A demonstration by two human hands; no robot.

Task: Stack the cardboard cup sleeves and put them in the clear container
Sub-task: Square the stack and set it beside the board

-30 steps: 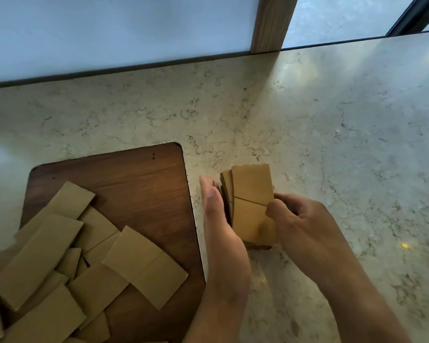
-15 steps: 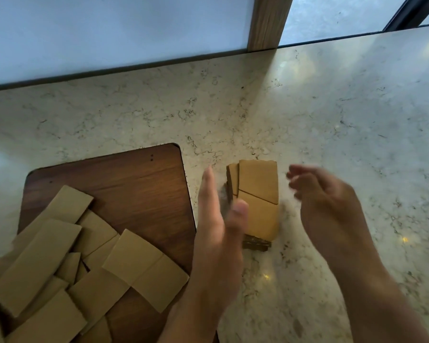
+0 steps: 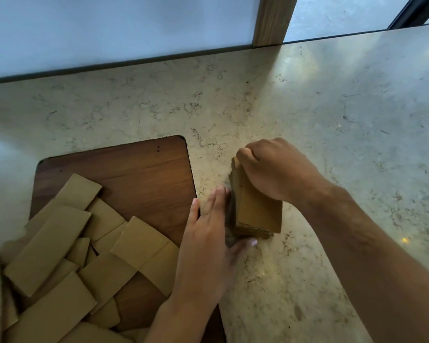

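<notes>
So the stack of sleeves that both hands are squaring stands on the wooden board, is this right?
Not quite. The head view shows the stack of sleeves standing on the stone counter, just right of the wooden board. The left hand and right hand are both on it.

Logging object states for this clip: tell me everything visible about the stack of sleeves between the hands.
The stack of sleeves is a squared pile of flat tan cardboard pieces, corrugated edges showing along its near end. It lies on the marble counter, just right of the wooden board and not on it. The right hand presses down on its top and far end; the left hand lies flat against its left side, thumb at the near corner.
</notes>
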